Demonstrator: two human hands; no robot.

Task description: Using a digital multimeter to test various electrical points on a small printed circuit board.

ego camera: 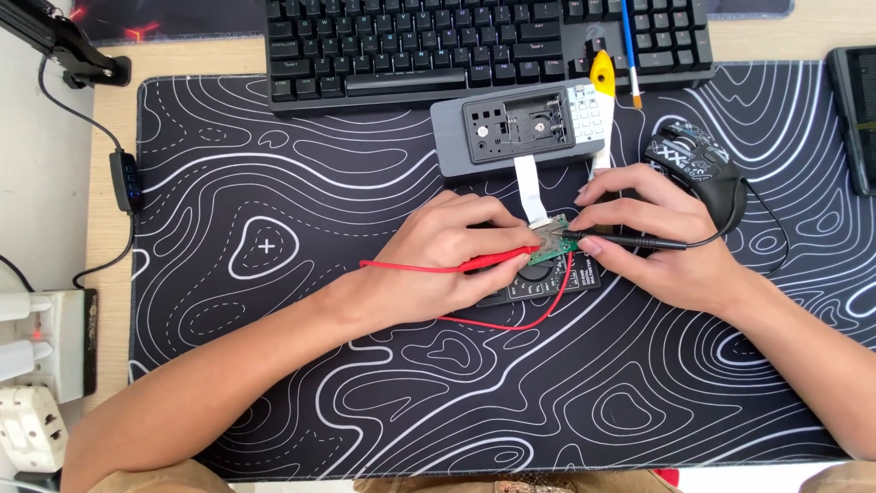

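Probing a small circuit board with both test leads

Resting on the patterned black desk mat point(274, 383), both forearms are angled inward from the near edge, wrists low. The left hand point(438, 260) is closed in a pen-like pinch around the red probe point(497, 262), its red lead looping beneath the palm. The right hand point(662, 242) is closed the same way on the black probe point(630, 240). Both tips are set on the small green circuit board point(550, 240), held above the dark multimeter point(547, 285), which is mostly hidden by the hands. By appearance, the work is judged to be midway: the casing is already opened and the board drawn out, while probing is under way and reassembly is not yet done. Just beyond, a white ribbon cable point(526, 183) is seen joining the board to the opened grey device housing point(516, 132). A patterned mouse point(698, 164) lies beside the right hand. Farthest off, a black keyboard point(484, 46) is placed, with a yellow-handled tool point(602, 73) and a thin brush point(630, 50) lying on it.
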